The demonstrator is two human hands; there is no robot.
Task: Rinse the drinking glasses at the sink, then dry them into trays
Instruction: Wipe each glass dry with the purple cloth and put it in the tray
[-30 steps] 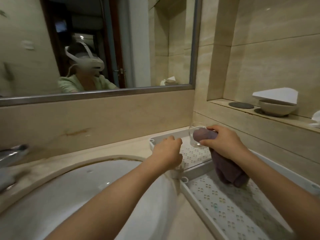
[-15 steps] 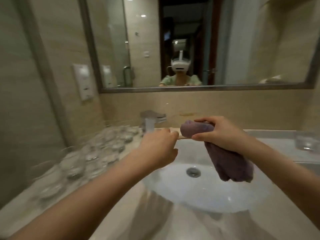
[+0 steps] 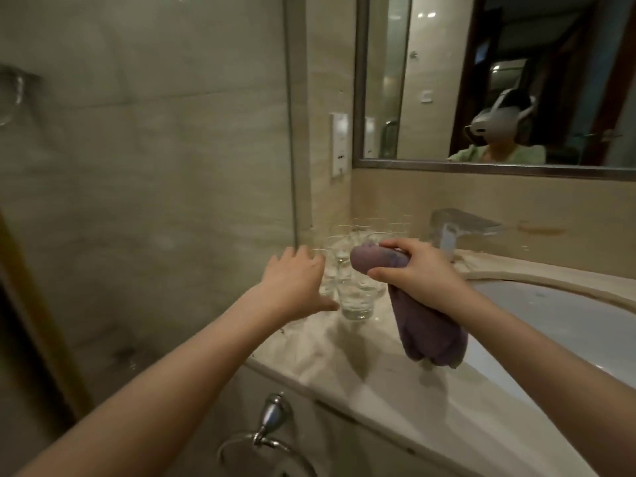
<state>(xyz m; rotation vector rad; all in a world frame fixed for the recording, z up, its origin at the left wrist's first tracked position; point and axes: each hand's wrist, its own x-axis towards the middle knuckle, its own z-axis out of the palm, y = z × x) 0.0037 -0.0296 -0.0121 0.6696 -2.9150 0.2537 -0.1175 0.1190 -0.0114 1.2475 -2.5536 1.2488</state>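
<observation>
Head camera looks down at a marble bench (image 3: 344,356) beside a white sink (image 3: 557,315), which the right edge cuts off. The left hand (image 3: 296,280) reaches over the left part of the bench with its fingers (image 3: 311,261) straight and a little apart, holding nothing; the fingertips are near the rim of one glass, but I cannot tell if they touch it. The drinking glasses (image 3: 356,297) stand in a group at the back left corner of the bench, against the wall. Only the nearest one is sharp; those behind are blurred and overlap, so their number is not clear. The right hand (image 3: 416,273) hides part of the group. Its fingers are curled around a purple cloth (image 3: 430,332): one rolled end sticks out to the left of the hand, the rest hangs down over the edge of the sink. A metal faucet (image 3: 461,228) stands behind this hand, its base hidden. A mirror (image 3: 499,80) on the wall shows a person with a white headset. A towel ring (image 3: 268,438) under the bench is cut off by the lower edge. Trays are not in view.
</observation>
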